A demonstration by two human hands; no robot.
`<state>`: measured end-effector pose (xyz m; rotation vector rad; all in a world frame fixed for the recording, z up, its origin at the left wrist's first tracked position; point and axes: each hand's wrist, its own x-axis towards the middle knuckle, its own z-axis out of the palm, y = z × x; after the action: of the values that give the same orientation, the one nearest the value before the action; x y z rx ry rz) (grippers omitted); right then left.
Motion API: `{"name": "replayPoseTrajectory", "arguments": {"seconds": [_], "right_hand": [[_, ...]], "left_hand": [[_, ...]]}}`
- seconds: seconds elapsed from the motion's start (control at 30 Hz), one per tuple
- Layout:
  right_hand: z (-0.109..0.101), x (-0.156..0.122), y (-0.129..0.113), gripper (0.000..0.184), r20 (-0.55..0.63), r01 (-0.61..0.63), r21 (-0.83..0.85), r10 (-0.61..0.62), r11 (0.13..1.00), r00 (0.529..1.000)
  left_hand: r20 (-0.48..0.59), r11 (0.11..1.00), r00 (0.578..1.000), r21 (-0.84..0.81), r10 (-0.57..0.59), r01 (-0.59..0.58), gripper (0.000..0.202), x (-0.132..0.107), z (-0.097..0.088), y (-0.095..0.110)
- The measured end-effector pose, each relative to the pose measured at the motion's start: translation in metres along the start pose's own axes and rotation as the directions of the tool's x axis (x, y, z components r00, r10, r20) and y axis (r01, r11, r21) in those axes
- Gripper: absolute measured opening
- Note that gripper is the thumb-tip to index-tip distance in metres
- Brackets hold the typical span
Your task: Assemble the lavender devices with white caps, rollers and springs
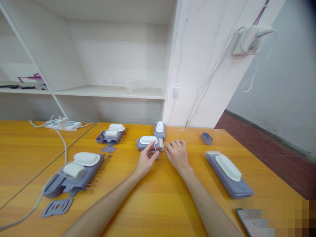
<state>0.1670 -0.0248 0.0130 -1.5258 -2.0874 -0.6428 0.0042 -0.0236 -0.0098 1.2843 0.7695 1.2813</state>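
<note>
My left hand is closed, pinching a thin grey plastic piece between thumb and fingers. Right behind it lies a grey plastic holder with a white oval bristled part on top and a pale roll-like part in clear wrap at its right end. My right hand rests palm down on the table just right of that holder, fingers bent and slightly apart, with nothing visible in them. Another grey holder with a white top stands behind.
On the wooden table, two grey holder sets with white parts, springs and flat slotted plates lie left. At right are a holder, a small grey cup and a phone. A cable runs from the power strip.
</note>
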Motion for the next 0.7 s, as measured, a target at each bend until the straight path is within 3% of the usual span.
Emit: {"name": "replayPoseTrajectory", "arguments": {"seconds": [0.3,0.43,0.53,0.7], "right_hand": [[0.006,-0.003,0.006,0.016,0.014,-0.019,0.010,0.019,1.000,1.000],[0.016,-0.002,0.009,0.020,0.004,-0.171,0.260,0.176,0.950,0.984],[0.026,0.002,0.020,0.028,0.004,-0.367,0.549,0.436,0.751,0.900],[0.030,0.014,0.065,0.045,0.197,-0.525,0.813,0.730,0.251,0.654]], "left_hand": [[-0.068,1.000,0.998,0.027,0.018,-0.017,0.053,0.000,-0.001,-0.002],[-0.050,0.994,0.998,0.103,0.036,-0.031,0.055,-0.001,0.002,-0.001],[-0.060,0.989,0.997,0.144,0.047,-0.038,0.053,-0.002,0.002,-0.001],[-0.031,0.986,0.999,0.163,0.044,-0.038,0.051,-0.002,0.000,-0.003]]}}
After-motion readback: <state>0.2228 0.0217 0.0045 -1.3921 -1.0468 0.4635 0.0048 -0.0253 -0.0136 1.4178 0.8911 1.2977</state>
